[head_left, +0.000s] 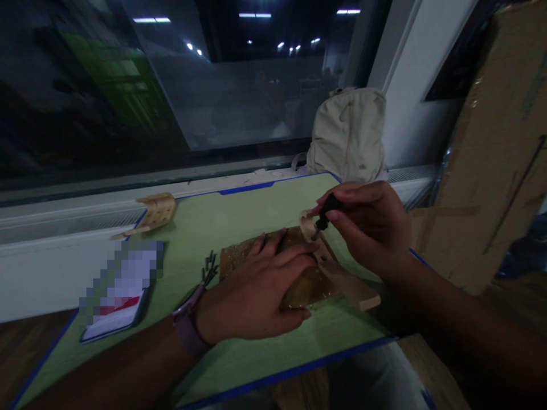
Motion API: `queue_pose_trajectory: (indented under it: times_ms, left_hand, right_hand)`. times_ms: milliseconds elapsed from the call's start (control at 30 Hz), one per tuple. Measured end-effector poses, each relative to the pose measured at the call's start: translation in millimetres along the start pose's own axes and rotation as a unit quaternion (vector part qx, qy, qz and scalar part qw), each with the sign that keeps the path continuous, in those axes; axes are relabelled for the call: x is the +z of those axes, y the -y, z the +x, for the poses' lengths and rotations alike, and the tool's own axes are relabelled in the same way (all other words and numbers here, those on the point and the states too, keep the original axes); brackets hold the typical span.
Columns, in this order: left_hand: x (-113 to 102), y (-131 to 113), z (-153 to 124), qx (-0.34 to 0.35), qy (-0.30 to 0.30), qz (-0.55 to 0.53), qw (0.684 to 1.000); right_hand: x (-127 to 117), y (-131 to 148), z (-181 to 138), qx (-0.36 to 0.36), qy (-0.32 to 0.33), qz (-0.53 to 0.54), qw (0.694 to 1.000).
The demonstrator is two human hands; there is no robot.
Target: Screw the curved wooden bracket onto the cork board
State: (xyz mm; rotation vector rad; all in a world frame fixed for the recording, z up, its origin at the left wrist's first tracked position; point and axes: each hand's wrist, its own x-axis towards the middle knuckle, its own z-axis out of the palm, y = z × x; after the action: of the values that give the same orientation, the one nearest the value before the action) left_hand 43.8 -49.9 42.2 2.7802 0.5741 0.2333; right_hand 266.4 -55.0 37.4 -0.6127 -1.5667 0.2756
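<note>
My right hand (376,228) pinches the black handle of a small screwdriver (329,208). Its metal tip points down at a pale wooden piece (352,285) with holes and a rounded upper end. Beneath and beside that piece is a brown, curved, glossy panel (307,290). My left hand (265,279) lies over the panel with its fingers spread, the fingertips near the wooden piece. Several dark screws (208,269) lie in a small pile left of the panel, close to my wrist. Whether the tip sits in a screw is too dim to tell.
The greenish table (192,228) has blue edging. A phone (123,296) lies at its left, partly pixelated. Another wooden piece with holes (158,212) rests at the back left edge. A beige backpack (348,136) stands by the window, and a large cardboard sheet (482,148) leans at right.
</note>
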Motion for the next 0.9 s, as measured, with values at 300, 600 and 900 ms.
queue_pose_trajectory:
  times_ms: [300,600,900]
  left_hand:
    - [0,-1,0,-0.01,0.0,-0.01,1.0]
    - [0,-3,-1,-0.031,0.022,-0.036,0.999]
    - [1,-3,0,-0.035,0.013,-0.049,0.998]
  right_hand:
    - [-6,-8,-5,-0.03,0.0,-0.074,0.997]
    - [-3,-3,-7,-0.022,-0.002,-0.062,0.998]
    - [-10,-9,-12,-0.006,0.014,-0.071,0.997]
